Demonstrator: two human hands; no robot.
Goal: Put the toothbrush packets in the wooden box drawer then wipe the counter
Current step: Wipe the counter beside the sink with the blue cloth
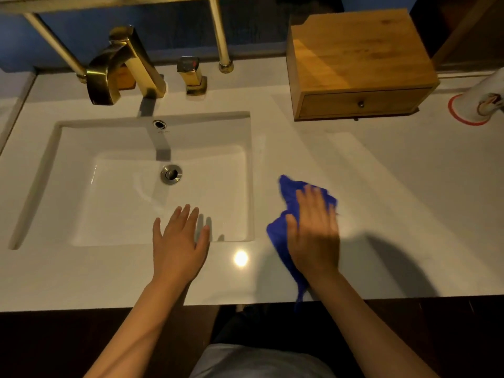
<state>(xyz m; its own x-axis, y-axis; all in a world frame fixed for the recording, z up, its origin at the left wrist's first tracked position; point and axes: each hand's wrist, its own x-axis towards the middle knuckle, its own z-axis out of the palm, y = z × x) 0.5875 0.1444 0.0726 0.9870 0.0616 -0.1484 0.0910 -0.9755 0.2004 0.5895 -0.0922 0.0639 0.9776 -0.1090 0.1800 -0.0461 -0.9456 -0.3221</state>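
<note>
Left hand (178, 241) lies flat, palm down, fingers spread, holding nothing. It sits on the counter (395, 214) edge, fingertips out over the front rim of the sink (41, 184); probably just bracing.

Right hand (313, 230) is open and flat too, palm pressing the blue cloth (286, 192) onto the counter just right of the sink. It isn't gripped, just pinned under the palm and fingers. The cloth is bunched and blurred at the edges, one corner trailing toward the counter's front edge.

Cloth looks soft, light and limp with no stiffness, so it folds and creeps under the hand. Best handled with a flat palm over the middle and spread fingers rather than a pinch. The counter looks glossy, so it should slide easily.

Wooden box (360, 50) stands at back right with its drawer (362, 103) closed. No toothbrush packets visible, presumably already inside, so wiping is the step in hand.
</note>
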